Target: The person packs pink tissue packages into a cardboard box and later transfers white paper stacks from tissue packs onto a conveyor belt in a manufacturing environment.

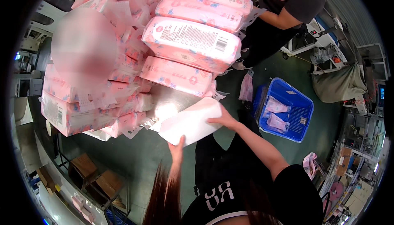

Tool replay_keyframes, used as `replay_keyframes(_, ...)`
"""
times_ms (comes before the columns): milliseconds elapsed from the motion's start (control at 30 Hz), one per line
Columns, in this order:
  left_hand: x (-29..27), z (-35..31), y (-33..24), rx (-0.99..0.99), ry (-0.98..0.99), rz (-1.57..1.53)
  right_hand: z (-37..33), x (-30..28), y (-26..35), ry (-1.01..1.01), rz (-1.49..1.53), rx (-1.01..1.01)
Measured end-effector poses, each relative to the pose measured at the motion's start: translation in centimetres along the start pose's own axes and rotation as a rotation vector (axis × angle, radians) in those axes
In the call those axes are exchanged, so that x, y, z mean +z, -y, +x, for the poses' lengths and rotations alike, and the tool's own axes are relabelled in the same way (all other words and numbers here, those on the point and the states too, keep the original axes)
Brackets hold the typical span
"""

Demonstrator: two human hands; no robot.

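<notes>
Between my two hands is a smooth white block of tissue paper (191,120), with no wrapping on it that I can see. My left hand (177,149) grips its near left corner, thumb on top. My right hand (223,119) is closed on its right end, the thumb lying across the upper face. Under its far edge shows a shiny metal tabletop (170,102). Just beyond the block, pink-wrapped tissue packs (176,75) are stacked, with a larger pack (191,42) showing its printed side.
More pink packs (57,114) pile up on the left, partly behind a blurred round patch. A co-worker's arm (281,19) reaches the far packs. On the floor to the right stands a blue plastic basket (305,116) holding pink wrappers. Cardboard boxes (108,184) sit on a rack at lower left.
</notes>
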State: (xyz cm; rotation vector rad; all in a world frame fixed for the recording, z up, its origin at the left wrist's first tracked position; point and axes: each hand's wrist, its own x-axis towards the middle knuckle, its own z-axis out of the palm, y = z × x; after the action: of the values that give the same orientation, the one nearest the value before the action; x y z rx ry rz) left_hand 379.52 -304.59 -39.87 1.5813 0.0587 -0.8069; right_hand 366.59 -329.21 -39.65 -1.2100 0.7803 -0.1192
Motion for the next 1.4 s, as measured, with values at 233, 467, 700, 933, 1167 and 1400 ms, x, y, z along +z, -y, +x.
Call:
replay_keyframes(233,16.1,-5.2,-2.1,0.199,0.248,0.191,-11.7,-16.5,6.2,-0.212,0.073,-0.212)
replay_keyframes(467,40.4,-9.1,-4.9,0.328,0.782,-0.073,-26.0,-32.8,9.5,-0.733,0.075,-0.387)
replay_keyframes(700,61.3,-13.0,-6.0,0.55,1.257,0.104,-36.9,-43.3,10.2,-1.169,-0.009,-0.508)
replay_keyframes(933,81.0,-15.0,-6.3,0.561,1.5,-0.068,-38.9,-51.1,12.6,-1.649,-0.115,-0.64)
replay_keyframes(1167,105.8,-8.8,-11.8,0.616,1.464,-0.268,-30.9,-67.0,24.2,-1.832,-0.236,-0.663)
replay_keyframes(1400,129.2,10.9,-22.4,0.471,1.272,-0.408,-9.8,-90.5,43.5,-1.628,-0.572,-0.902)
